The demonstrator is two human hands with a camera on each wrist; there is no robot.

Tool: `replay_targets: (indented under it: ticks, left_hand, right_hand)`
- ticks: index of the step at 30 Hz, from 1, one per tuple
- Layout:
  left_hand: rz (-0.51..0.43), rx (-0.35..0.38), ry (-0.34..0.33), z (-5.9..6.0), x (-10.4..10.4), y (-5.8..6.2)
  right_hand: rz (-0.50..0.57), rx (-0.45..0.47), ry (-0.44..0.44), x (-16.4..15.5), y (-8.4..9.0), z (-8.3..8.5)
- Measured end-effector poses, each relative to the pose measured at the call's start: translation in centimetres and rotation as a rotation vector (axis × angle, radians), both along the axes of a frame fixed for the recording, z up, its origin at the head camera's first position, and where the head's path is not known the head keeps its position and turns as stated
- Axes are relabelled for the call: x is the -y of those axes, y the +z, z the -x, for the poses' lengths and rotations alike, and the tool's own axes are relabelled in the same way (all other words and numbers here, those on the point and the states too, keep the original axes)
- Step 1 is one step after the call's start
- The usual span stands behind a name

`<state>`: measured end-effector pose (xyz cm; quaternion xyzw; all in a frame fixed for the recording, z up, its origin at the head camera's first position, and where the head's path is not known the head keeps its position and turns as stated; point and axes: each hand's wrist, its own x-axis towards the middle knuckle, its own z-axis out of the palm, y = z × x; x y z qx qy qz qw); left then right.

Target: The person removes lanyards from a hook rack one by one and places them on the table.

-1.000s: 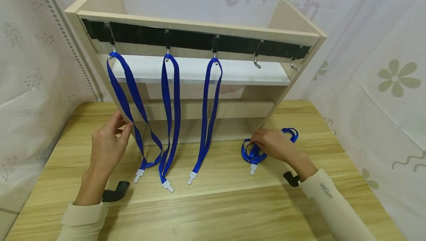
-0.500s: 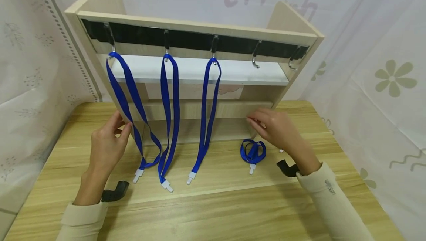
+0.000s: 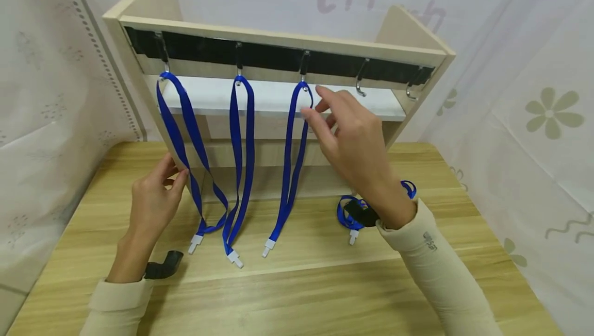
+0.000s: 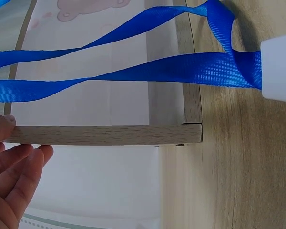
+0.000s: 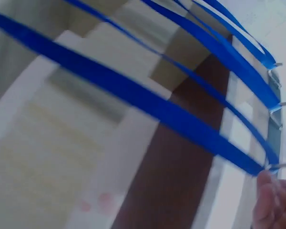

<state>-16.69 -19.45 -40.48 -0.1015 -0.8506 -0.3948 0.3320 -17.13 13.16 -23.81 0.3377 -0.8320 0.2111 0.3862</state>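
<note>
My left hand (image 3: 155,197) grips the front edge of the left side panel (image 4: 105,135) of a wooden shelf unit, thumb on one face and fingers on the other. Three blue lanyards hang from hooks, their white clips reaching down to the table. My right hand (image 3: 355,137) is raised beside the top of the third lanyard (image 3: 289,155), thumb and forefinger apart and nothing held. In the right wrist view its fingertips (image 5: 264,183) appear close to that loop; contact is unclear. A coiled lanyard (image 3: 343,217) lies on the table, partly hidden by the right wrist's black mount.
Two bare hooks, a fourth (image 3: 360,81) and a fifth (image 3: 411,87), are at the right of the black strip (image 3: 274,57). Another coiled blue lanyard (image 3: 410,188) lies farther right, mostly behind my right forearm. The wooden table (image 3: 287,295) extends in front.
My right hand has left the coiled lanyards on the table and risen up and left to the third hanging lanyard's loop. The left hand keeps its grip on the panel.
</note>
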Motion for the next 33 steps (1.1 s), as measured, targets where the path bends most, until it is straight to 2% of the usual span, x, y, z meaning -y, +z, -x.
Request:
replay_targets:
  ticks: [5,9,15,18,25,27,30,33]
  left_hand:
    - [-0.007,-0.006,0.002,0.0,-0.1,0.1]
    - [-0.008,-0.008,-0.001,0.1,-0.1,0.1]
    - [-0.007,-0.005,0.001,0.2,-0.1,0.2]
    - [-0.009,-0.009,0.0,0.3,-0.1,0.2]
    - [0.005,-0.009,0.001,0.2,-0.1,-0.2]
    - [0.01,-0.005,-0.001,0.2,-0.1,-0.3]
    - [0.013,-0.003,0.001,0.2,-0.1,-0.3]
    - [0.014,-0.005,0.005,0.2,0.0,-0.2]
  right_hand:
    - [0.013,0.019,-0.114,2.2,1.4,0.7]
    - [0.024,0.013,-0.158,2.8,2.0,1.0]
    - [0.027,0.059,-0.201,2.9,2.8,0.2]
    - [0.017,0.054,-0.205,2.8,3.2,-0.6]
    - [0.096,0.096,-0.121,0.9,4.3,-2.3]
    - [0.146,0.132,-0.04,-0.5,4.6,-2.5]
    - [0.247,0.234,0.05,-2.3,5.2,-2.9]
    - [0.326,0.34,0.091,-3.4,6.0,-3.1]
